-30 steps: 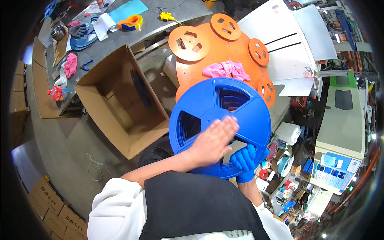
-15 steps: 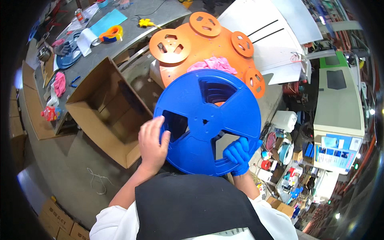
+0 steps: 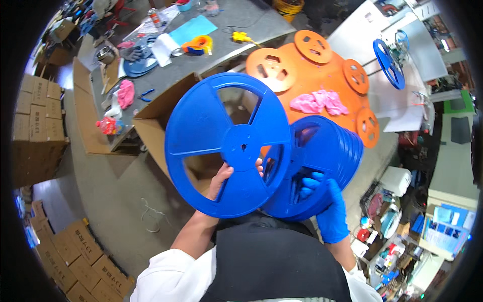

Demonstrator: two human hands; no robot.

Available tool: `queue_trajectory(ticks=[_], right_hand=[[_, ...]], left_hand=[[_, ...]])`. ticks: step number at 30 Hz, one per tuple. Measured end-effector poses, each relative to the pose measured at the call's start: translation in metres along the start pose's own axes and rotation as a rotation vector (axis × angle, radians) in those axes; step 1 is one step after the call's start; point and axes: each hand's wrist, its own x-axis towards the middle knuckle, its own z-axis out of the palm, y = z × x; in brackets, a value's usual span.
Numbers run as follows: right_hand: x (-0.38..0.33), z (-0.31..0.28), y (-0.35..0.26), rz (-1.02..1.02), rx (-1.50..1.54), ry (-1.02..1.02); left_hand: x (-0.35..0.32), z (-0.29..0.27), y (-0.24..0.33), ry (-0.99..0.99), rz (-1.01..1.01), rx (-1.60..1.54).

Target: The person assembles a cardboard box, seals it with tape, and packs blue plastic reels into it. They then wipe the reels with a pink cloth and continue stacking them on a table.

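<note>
Your bare left hand [image 3: 221,181] is closed on the single large blue plastic spoked reel [image 3: 229,143], lifted beside the stack of blue reels [image 3: 322,161] gripped by your gloved right hand [image 3: 329,211]; looks light, stiff, slick, so hold by a spoke.

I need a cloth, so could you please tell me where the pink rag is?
The pink rag lies on the stacked orange reels, upper right of centre in the head view, just beyond the blue reel stack.

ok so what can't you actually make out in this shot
- Left hand: the single blue reel it holds covers most of the palm and fingers.
- Cardboard box: that reel hides its inside.
- Stack of blue reels: count unreadable, edges merge; right hand in a blue glove grips it.
- Bench items: too small and bent at the rim.
</note>
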Motion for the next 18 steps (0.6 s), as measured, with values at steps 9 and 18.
queue_trajectory(ticks=[9,18], right_hand=[[0.019,-0.058,0.012,-0.066,0.212,-0.018],[0.021,-0.059,0.013,-0.065,0.120,0.142]], left_hand=[[-0.035,-0.039,-0.003,-0.112,0.062,-0.474],[-0.045,-0.051,-0.004,0.002,0.120,-0.374]])
